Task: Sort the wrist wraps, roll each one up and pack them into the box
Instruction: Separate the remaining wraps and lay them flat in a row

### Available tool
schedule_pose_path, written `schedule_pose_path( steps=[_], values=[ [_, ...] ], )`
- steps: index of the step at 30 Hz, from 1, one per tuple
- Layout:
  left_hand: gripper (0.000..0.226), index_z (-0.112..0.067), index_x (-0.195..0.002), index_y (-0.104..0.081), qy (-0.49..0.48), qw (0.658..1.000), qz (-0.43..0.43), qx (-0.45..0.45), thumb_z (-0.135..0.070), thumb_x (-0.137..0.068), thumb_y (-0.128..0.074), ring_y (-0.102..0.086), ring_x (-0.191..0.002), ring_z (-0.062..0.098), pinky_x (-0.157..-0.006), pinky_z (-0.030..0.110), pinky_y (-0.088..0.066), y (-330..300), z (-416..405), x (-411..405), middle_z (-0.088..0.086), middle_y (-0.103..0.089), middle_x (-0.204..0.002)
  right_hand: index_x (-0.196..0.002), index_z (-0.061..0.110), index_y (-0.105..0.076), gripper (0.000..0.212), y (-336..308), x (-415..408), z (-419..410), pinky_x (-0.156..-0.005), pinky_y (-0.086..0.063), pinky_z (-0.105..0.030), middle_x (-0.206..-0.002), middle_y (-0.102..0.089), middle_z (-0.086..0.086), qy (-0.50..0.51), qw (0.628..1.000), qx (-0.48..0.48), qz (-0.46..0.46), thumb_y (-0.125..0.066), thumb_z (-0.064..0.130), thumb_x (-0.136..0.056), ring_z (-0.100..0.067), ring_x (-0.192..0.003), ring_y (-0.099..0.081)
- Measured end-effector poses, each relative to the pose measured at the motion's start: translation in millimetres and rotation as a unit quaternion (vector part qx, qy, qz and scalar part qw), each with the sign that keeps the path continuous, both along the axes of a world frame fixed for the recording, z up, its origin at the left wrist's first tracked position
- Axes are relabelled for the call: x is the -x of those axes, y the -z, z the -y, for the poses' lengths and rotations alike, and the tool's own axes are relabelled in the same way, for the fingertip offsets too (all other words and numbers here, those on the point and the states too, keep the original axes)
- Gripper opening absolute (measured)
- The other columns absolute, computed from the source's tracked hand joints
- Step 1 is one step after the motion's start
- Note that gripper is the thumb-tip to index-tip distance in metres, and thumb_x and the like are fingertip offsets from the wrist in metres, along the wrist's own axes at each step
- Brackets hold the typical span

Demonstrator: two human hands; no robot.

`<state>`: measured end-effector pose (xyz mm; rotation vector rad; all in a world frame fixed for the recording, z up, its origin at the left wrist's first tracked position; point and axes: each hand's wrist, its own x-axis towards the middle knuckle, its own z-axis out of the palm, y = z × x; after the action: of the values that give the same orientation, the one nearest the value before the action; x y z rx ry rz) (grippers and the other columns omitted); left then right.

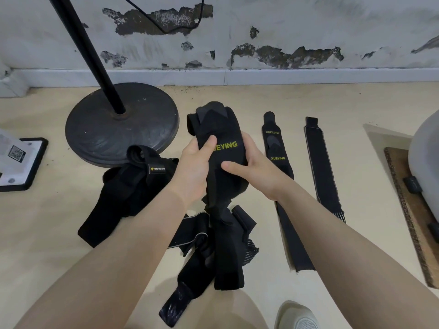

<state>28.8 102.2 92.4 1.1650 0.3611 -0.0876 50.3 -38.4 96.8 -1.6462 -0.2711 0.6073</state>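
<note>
A black wrist wrap with yellow lettering (pixel 222 129) is lifted above the floor, and both hands hold it. My left hand (pixel 194 167) grips its left side with the thumb across the front. My right hand (pixel 251 167) grips its right side, thumb on the fabric. Its lower end hangs into a tangled pile of black wraps (pixel 213 248) on the floor. More black wraps (pixel 128 193) lie bunched to the left. Two wraps lie straight to the right: a lettered one (pixel 280 186) and a plain one with grey edging (pixel 323 172).
A round black stand base (pixel 99 134) with a slanted pole stands at the back left, close to the wraps. A black-framed white box (pixel 19 162) sits at the far left edge. A brown mat (pixel 411 210) under a grey object lies at the right. A shoe (pixel 299 317) shows at the bottom.
</note>
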Motion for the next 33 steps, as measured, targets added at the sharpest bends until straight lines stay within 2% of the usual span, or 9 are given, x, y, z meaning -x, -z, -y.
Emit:
schedule_pose_path(
  steps=[5,7,10,13,18,22,28,30,33],
  values=[
    [0.016,-0.032,-0.101,-0.059,-0.032,0.995,0.039,-0.081,-0.022,-0.1,-0.047,-0.068,-0.093,0.012,-0.077,0.032,-0.056,-9.5,9.5,-11.7,-0.005,-0.069,-0.1,-0.133,0.033,-0.033,0.055,-3.3,-6.7,-0.3,-0.091,-0.052,-0.026,-0.119,-0.058,0.008,0.036,0.995,0.041,0.087,-0.059,0.009,-0.091,-0.006,-0.107,-0.059],
    [0.016,-0.037,-0.099,-0.055,0.006,0.981,0.063,-0.184,-0.025,-0.101,-0.045,-0.062,-0.093,0.001,-0.078,0.017,-0.05,-8.1,14.6,-16.2,-0.014,-0.064,-0.097,-0.139,0.029,-0.032,0.058,1.5,-13.2,6.2,-0.092,-0.05,-0.025,-0.119,-0.058,0.01,0.076,0.987,0.07,0.12,-0.058,0.008,-0.091,-0.007,-0.108,-0.058],
    [0.032,-0.029,-0.133,-0.045,0.158,0.936,0.007,-0.313,-0.033,-0.102,-0.04,-0.053,-0.111,0.004,-0.085,0.015,-0.038,25.1,20.9,-13.7,-0.013,-0.057,-0.113,-0.146,0.027,-0.029,0.066,27.2,-23.0,35.3,-0.098,-0.046,-0.03,-0.126,-0.056,0.007,0.141,0.973,0.147,0.113,-0.057,0.005,-0.09,-0.012,-0.114,-0.054],
    [0.052,-0.019,-0.149,-0.027,0.313,0.86,-0.049,-0.401,-0.033,-0.101,-0.042,-0.042,-0.129,0.011,-0.104,0.019,-0.031,74.5,27.9,-0.2,-0.003,-0.043,-0.145,-0.145,0.029,-0.029,0.066,63.3,-23.6,70.9,-0.101,-0.045,-0.037,-0.125,-0.056,0.007,0.161,0.969,0.186,0.032,-0.057,0.005,-0.09,-0.015,-0.114,-0.054],
    [0.055,-0.015,-0.146,-0.033,0.513,0.679,-0.018,-0.525,-0.031,-0.097,-0.052,-0.041,-0.131,0.019,-0.105,0.025,-0.033,129.1,45.2,8.8,0.004,-0.04,-0.148,-0.142,0.025,-0.035,0.061,99.3,-29.3,112.7,-0.094,-0.048,-0.033,-0.117,-0.06,0.007,0.193,0.968,0.15,-0.049,-0.058,0.003,-0.09,-0.014,-0.109,-0.057],
    [0.096,-0.013,-0.153,-0.011,0.604,0.601,-0.034,-0.523,-0.048,-0.083,-0.067,-0.02,-0.144,0.021,-0.117,0.032,-0.021,166.3,56.6,11.0,0.004,-0.016,-0.159,-0.136,0.027,-0.04,0.053,106.7,-42.0,130.6,-0.082,-0.054,-0.027,-0.112,-0.062,0.006,0.205,0.968,0.067,-0.128,-0.054,0.002,-0.092,-0.011,-0.101,-0.061],
    [0.111,-0.029,-0.152,0.005,0.673,0.383,0.064,-0.629,-0.054,-0.075,-0.071,0.013,-0.147,0.025,-0.118,0.044,0.003,210.2,74.1,16.7,0.0,0.019,-0.159,-0.124,0.016,-0.05,0.061,119.1,-59.7,125.3,-0.076,-0.052,-0.033,-0.101,-0.062,-0.006,0.187,0.949,0.011,-0.253,-0.045,0.004,-0.065,-0.024,-0.09,-0.061],
    [0.114,-0.032,-0.151,0.01,0.671,0.374,0.027,-0.64,-0.049,-0.075,-0.073,0.017,-0.146,0.027,-0.118,0.048,0.0,219.0,73.6,19.3,-0.003,0.026,-0.157,-0.121,0.013,-0.051,0.067,123.8,-62.8,119.6,-0.079,-0.052,-0.036,-0.101,-0.06,-0.009,0.187,0.943,-0.008,-0.275,-0.043,0.006,-0.055,-0.027,-0.09,-0.06],
    [0.116,-0.032,-0.151,0.011,0.637,0.403,-0.043,-0.656,-0.043,-0.075,-0.076,0.011,-0.146,0.031,-0.118,0.05,-0.01,225.2,58.0,25.5,-0.004,0.028,-0.156,-0.132,0.01,-0.046,0.062,132.4,-65.3,108.7,-0.079,-0.052,-0.038,-0.103,-0.06,-0.01,0.158,0.941,-0.039,-0.296,-0.042,-0.002,-0.071,-0.028,-0.092,-0.06]
  ],
)
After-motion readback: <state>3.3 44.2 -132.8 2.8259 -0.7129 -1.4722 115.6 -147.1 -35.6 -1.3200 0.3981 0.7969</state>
